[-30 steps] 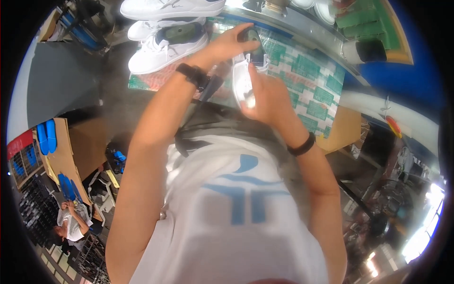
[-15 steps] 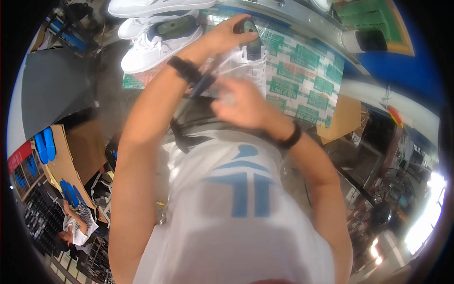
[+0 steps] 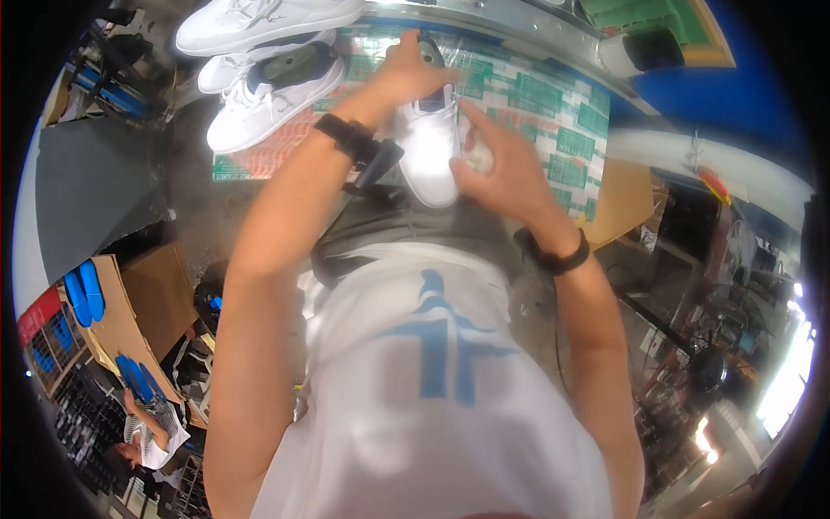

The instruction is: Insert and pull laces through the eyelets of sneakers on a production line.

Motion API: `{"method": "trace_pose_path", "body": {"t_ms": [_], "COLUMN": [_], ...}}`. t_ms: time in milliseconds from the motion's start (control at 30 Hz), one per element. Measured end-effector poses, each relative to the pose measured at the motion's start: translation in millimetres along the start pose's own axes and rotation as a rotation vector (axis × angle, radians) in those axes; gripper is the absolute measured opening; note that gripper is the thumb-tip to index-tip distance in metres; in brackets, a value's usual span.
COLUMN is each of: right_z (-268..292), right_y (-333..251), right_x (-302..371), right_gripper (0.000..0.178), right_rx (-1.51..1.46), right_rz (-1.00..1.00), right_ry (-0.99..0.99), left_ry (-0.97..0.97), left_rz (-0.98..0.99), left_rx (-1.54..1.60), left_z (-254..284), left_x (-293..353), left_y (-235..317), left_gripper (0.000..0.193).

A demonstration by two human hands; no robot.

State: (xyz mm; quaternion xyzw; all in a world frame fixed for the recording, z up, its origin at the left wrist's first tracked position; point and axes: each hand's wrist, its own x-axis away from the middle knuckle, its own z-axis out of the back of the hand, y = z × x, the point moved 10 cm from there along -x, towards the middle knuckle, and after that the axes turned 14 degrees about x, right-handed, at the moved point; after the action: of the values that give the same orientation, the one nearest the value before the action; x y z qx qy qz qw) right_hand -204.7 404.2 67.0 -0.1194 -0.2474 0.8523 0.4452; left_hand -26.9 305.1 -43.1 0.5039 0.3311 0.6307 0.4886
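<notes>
A white lace-up sneaker (image 3: 428, 160) with a dark green insole lies in front of me, its toe toward my body. My left hand (image 3: 405, 73) is closed around its heel end, fingers at the collar. My right hand (image 3: 510, 164) is at the shoe's right side, its index finger reaching to the laces. A small whitish lump (image 3: 478, 158) sits within its curled thumb and fingers; I cannot make out its kind. More white sneakers (image 3: 275, 91) are grouped to the left, one showing a green insole.
The work surface (image 3: 527, 95) is covered in green-and-white printed sheeting. A metal rail (image 3: 519, 39) runs along its far side. A cardboard piece (image 3: 618, 203) is at the right. At the far left, another person (image 3: 154, 432) is beside blue insoles (image 3: 84, 294) on cardboard.
The shoe now shows its whole front, toe toward me. My right hand has moved right, from over the laces to the shoe's side. My left hand stays at the heel.
</notes>
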Motion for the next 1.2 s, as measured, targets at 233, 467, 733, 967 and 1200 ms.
{"method": "trace_pose_path", "body": {"t_ms": [233, 467, 733, 967, 1200], "right_z": [1.1, 14.0, -10.1, 48.2, 38.9], "right_y": [-12.2, -45.4, 0.8, -2.4, 71.0], "right_x": [2.2, 20.3, -2.7, 79.0, 158.9], "right_gripper": [0.09, 0.083, 0.083, 0.086, 0.084], "right_rx": [0.263, 0.335, 0.462, 0.077, 0.011], "right_rz": [0.221, 0.278, 0.244, -0.002, -0.403], "right_ry": [-0.012, -0.178, -0.127, -0.447, -0.42], "left_ry": [-0.038, -0.121, -0.135, -0.024, -0.055], "left_rz": [-0.021, -0.031, -0.167, -0.048, -0.095], "left_rx": [0.078, 0.058, 0.126, 0.218, 0.165], "left_z": [2.6, 6.3, -0.4, 39.5, 35.4], "left_x": [-4.3, 3.1, -2.6, 15.4, 8.9], "left_y": [-5.5, -1.2, -7.3, -21.9, -13.1], "left_gripper": [0.095, 0.089, 0.084, 0.077, 0.086]}}
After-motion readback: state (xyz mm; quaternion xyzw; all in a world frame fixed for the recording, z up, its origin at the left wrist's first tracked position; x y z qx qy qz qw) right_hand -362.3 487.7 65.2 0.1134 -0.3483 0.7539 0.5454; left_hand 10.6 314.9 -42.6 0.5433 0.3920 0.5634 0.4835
